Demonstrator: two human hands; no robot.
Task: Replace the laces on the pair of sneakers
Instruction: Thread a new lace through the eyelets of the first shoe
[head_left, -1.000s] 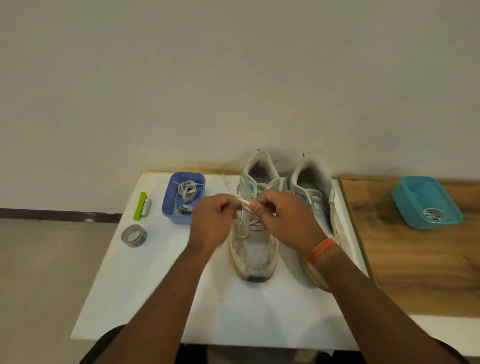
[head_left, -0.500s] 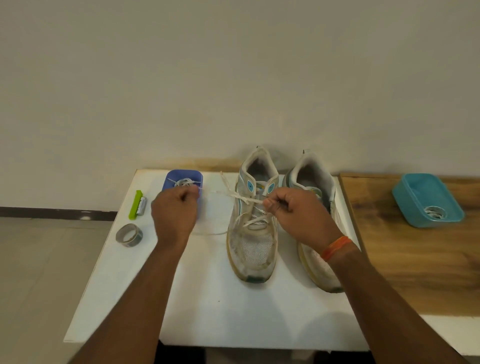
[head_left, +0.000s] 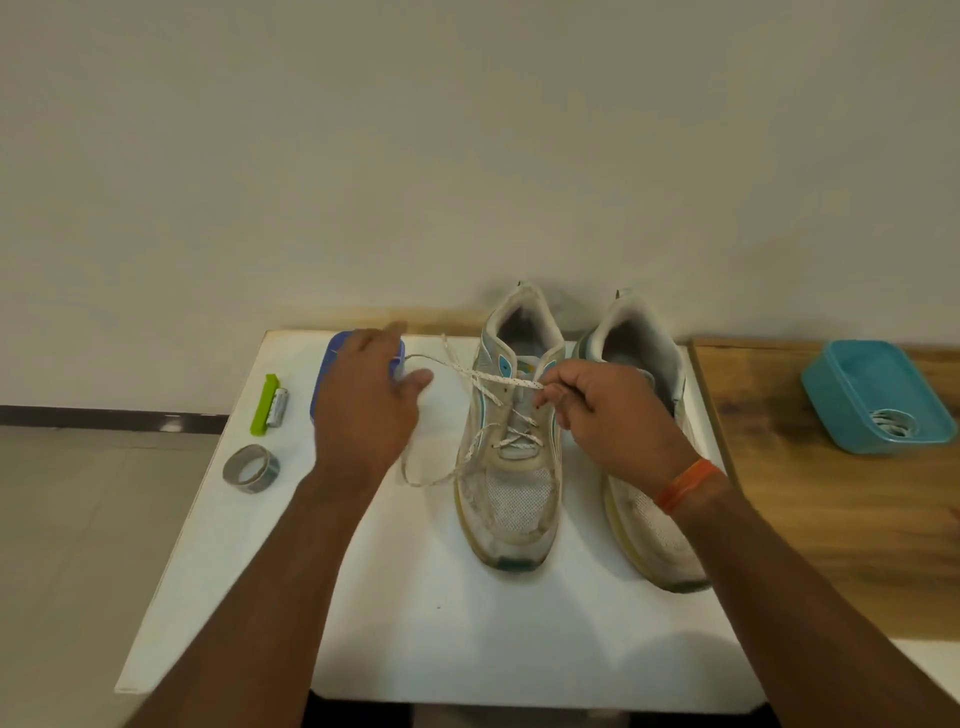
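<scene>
Right hand (head_left: 605, 410) is pinching the lace (head_left: 511, 383) at the tongue area of the left-side sneaker (head_left: 514, 441), fingertips curled on the strand just above the upper eyelets. From that pinch the lace runs out flat to the person's left, across the shoe's collar and over the white table (head_left: 415, 597), toward the left hand (head_left: 363, 410). Left hand sits over the blue tray (head_left: 332, 364) with fingers spread and relaxed; whether it holds the lace's far end I can't tell, the strand passes behind it. A second slack loop droops off the shoe's left flank onto the table. Lower eyelets look crossed; the upper ones aren't threaded yet. Key geometry: lace axis lies crosswise to the shoe's heel-to-toe axis, and the right hand is nearer the eyelets, so it's probably the one to guide the tip. Second sneaker (head_left: 644, 441) stands just beside, partly behind the right wrist. Teal tray (head_left: 831, 395) with coiled laces (head_left: 893, 421) sits well apart on the wooden table (head_left: 831, 545).
</scene>
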